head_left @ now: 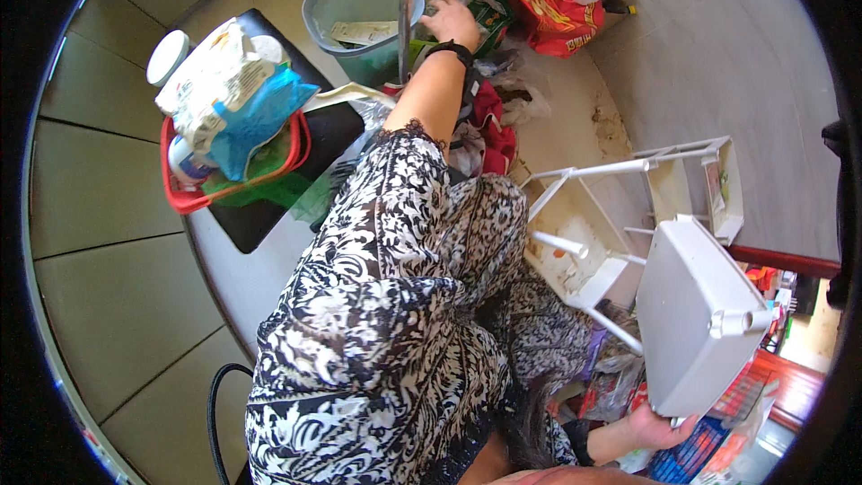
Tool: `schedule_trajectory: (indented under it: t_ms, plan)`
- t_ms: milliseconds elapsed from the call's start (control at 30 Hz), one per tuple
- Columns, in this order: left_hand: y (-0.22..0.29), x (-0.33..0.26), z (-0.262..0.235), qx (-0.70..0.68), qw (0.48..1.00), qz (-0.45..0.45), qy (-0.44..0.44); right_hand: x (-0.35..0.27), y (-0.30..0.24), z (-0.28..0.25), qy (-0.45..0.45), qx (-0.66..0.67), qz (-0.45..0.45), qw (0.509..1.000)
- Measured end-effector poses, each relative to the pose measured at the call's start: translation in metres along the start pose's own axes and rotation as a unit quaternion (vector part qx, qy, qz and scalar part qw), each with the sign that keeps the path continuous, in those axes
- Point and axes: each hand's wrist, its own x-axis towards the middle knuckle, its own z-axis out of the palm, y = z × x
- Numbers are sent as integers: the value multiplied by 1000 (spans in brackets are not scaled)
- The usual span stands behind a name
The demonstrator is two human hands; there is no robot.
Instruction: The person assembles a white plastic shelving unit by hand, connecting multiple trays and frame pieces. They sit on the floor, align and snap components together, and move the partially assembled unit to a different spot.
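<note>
My left hand (452,22), with a black band at the wrist, reaches far forward and closes on a green packet (489,18) beside a thin metal pole (407,9) and a grey-green bin (355,13). At the lower right, my right hand (657,427) grips the lower edge of a white plastic shelf rack (696,314). The rack lies tilted on its side, its tubes and a second tray (723,189) pointing away. My black-and-white patterned clothing fills the middle of the view.
A red basket (184,199) piled with white and blue packets sits on a black mat (260,216) at the left. A red bag (539,0) and white plastic bags lie at the top. Crumpled cloths and wrappers lie around my body, and a black cable (215,395) curves at the lower left.
</note>
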Motion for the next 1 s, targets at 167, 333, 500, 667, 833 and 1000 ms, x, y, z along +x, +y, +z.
schedule_trajectory:
  t_ms: [167,333,500,667,833,1000]
  plan:
    - [-52,27,27,129,988,-56,-60,29,12,-11,-101,-32,50,993]
    - [-90,8,15,208,966,125,-85,30,13,-7,-122,-69,58,988]
    - [-89,-5,-14,204,942,218,-155,43,31,8,-155,-83,61,983]
    - [-85,-10,-23,105,966,178,-155,60,47,1,-166,-82,109,977]
    - [-71,1,-1,-10,994,23,-105,70,49,3,-196,-118,140,963]
    - [-74,22,33,-51,969,-110,-218,69,46,10,-206,-147,123,960]
